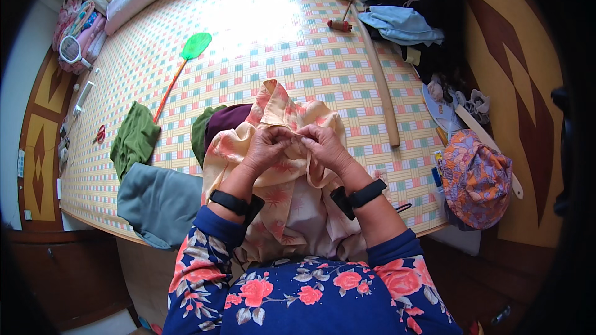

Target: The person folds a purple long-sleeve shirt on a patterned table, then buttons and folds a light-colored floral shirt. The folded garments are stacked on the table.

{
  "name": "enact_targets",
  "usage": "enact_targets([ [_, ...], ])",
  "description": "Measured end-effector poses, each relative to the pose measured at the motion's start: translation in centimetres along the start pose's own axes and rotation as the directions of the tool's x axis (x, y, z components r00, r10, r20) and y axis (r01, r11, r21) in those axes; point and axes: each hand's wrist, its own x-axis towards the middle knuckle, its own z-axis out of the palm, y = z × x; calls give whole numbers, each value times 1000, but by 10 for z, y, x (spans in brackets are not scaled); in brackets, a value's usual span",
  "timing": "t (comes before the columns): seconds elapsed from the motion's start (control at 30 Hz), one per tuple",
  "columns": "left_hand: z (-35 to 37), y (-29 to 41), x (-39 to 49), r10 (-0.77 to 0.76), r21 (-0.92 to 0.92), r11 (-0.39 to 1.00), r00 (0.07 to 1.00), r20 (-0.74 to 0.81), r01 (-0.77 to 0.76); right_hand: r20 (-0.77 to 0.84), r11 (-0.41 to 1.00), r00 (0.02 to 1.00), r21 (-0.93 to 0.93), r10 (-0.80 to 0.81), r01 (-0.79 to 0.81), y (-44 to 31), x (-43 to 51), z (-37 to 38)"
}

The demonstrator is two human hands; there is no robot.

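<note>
A cream garment with a pink plant print (272, 195) lies in loose folds before me and hangs over the near edge toward my body. Its collar (277, 109) stands up just beyond my fingers. With bent fingertips, my left hand (272, 146) pinches the cloth below the collar. Close on its right, my right hand (323, 144) grips the same cloth edge between thumb and fingers. The fingertips of both hands nearly meet, and whatever small part lies between them is hidden. Behind the garment's left side are a dark purple cloth (228, 118) and some green cloth (200, 135).
Left lie a grey-blue cloth (160, 204), a green cloth (135, 137), red-handled scissors (100, 134) and a green fly swatter (196, 46). A wooden stick (384, 102) lies right, near a floral cap (477, 179). Heaped clothes (400, 23) fill the far right of the checked mat (298, 65).
</note>
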Motion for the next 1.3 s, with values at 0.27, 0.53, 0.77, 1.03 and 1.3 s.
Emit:
enact_targets([
  [0.27, 3, 4, -3, -229, -44, 972, 973, 20, 230, -14, 998, 998, 34, 57, -57, 2, 0, -2],
  [0.53, 1, 6, -4, -304, -157, 934, 944, 128, 322, 17, 994, 999, 92, 50, -51, -1, -3, 0],
  [0.77, -5, 1, -4, -471, -180, 842, 856, 214, 509, 107, 999, 993, 9, 48, -49, -9, -7, -1],
  [1.03, -3, 6, -7, -544, -395, 687, 792, 276, 610, 182, 969, 979, -211, -89, 127, -12, -10, -4],
  [1.3, -18, -1, -7, -512, -412, 541, 676, 530, 733, 175, 815, 924, -434, -340, 383, -4, -19, -1],
])
